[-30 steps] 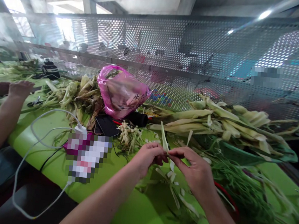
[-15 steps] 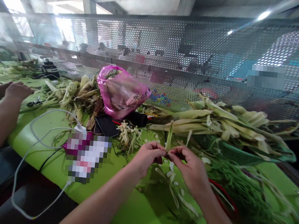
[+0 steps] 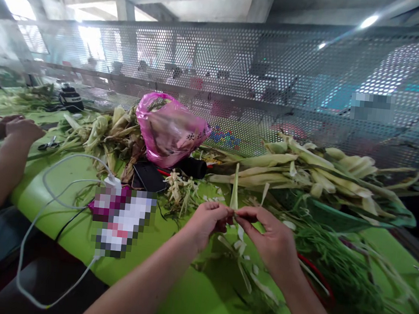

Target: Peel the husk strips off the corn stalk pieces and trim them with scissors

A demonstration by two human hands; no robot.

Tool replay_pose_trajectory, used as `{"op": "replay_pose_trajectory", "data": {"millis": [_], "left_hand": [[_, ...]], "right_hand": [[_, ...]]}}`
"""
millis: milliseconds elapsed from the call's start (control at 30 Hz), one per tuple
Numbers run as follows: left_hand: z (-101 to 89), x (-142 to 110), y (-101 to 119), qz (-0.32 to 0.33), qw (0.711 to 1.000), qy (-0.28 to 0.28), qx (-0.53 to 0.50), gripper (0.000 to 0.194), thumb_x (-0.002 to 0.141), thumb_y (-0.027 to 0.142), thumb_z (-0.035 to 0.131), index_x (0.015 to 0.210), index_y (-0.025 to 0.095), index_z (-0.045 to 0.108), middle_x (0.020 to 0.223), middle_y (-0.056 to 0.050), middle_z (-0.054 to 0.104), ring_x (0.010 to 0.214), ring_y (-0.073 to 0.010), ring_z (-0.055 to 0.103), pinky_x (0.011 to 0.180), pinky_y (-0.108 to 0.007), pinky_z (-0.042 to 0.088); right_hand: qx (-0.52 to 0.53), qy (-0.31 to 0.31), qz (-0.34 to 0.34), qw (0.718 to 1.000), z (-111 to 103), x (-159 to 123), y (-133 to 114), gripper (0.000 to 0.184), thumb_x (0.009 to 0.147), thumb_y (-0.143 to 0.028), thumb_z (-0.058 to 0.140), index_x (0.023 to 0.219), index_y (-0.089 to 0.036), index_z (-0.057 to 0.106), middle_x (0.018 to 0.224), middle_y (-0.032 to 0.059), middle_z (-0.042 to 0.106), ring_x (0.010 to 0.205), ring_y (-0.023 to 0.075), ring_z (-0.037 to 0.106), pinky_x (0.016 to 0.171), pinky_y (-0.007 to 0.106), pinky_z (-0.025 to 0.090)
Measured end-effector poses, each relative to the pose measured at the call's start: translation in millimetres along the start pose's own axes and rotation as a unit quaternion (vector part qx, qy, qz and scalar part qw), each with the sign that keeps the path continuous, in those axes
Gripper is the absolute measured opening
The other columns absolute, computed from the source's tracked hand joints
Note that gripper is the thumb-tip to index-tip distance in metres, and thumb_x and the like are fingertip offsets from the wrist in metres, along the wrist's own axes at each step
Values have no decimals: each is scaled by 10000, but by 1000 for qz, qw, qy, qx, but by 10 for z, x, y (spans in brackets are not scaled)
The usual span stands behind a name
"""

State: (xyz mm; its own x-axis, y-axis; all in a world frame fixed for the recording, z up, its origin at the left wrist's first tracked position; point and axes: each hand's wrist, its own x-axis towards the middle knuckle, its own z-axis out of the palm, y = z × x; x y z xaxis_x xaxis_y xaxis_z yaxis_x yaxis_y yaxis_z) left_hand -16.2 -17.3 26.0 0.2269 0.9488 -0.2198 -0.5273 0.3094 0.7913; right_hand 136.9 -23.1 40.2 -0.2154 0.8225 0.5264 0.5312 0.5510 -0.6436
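Note:
Upright between my hands stands a narrow, pale green piece of corn husk point(image 3: 235, 191), its pointed tip upward. My left hand point(image 3: 211, 220) pinches its lower end between thumb and fingers. From the other side my right hand point(image 3: 266, 236) closes thumb and forefinger on the same lower end, so the fingertips of both hands almost meet. The exact grip is partly hidden by the fingers. Cut husk scraps point(image 3: 240, 246) lie on the green table below, and a bundle of small husk pieces point(image 3: 182, 191) rests beyond my left hand.
A green basket point(image 3: 381, 224) heaped with corn husks point(image 3: 315, 172) stands at right, near green strands point(image 3: 336, 263). A pink plastic bag point(image 3: 173, 131) sits behind. Left are a charging phone point(image 3: 125, 225), a white cable point(image 3: 23, 247), scissors point(image 3: 48, 144) and another person's hands point(image 3: 23, 130).
The husk piece has turned slightly and now leans a little left, showing more of its length. My right hand has shifted slightly right. The other person's hands moved slightly.

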Motion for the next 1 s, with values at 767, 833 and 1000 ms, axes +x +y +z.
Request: {"op": "replay_pose_trajectory", "data": {"millis": [767, 833, 1000], "left_hand": [[15, -30, -1, 63, 996, -56, 24, 193, 643, 261, 698, 672, 151, 542, 631, -6, 582, 536, -76, 460, 563, -217, 356], [-6, -4, -14, 68, 994, -62, 54, 215, 664, 297, 695, 659, 149, 538, 618, -11, 581, 530, -79, 458, 552, -223, 348], [-10, 20, -30, 69, 994, -37, 71, 196, 673, 276, 674, 651, 160, 518, 566, 20, 528, 504, -73, 436, 542, -224, 341]], "right_hand": [[117, -8, 148, 982, 6, 0, -42, 137, 798, -338, 609, 786, -202, 597, 722, 15, 621, 701, 175, 571, 667, 283, 448], [92, -12, 134, 987, 12, -4, -50, 117, 798, -319, 600, 782, -203, 598, 712, 9, 620, 681, 168, 563, 652, 279, 437], [35, -22, 109, 993, 26, -14, -62, 103, 807, -304, 581, 786, -204, 598, 713, -1, 609, 670, 159, 547, 642, 275, 423]]}}
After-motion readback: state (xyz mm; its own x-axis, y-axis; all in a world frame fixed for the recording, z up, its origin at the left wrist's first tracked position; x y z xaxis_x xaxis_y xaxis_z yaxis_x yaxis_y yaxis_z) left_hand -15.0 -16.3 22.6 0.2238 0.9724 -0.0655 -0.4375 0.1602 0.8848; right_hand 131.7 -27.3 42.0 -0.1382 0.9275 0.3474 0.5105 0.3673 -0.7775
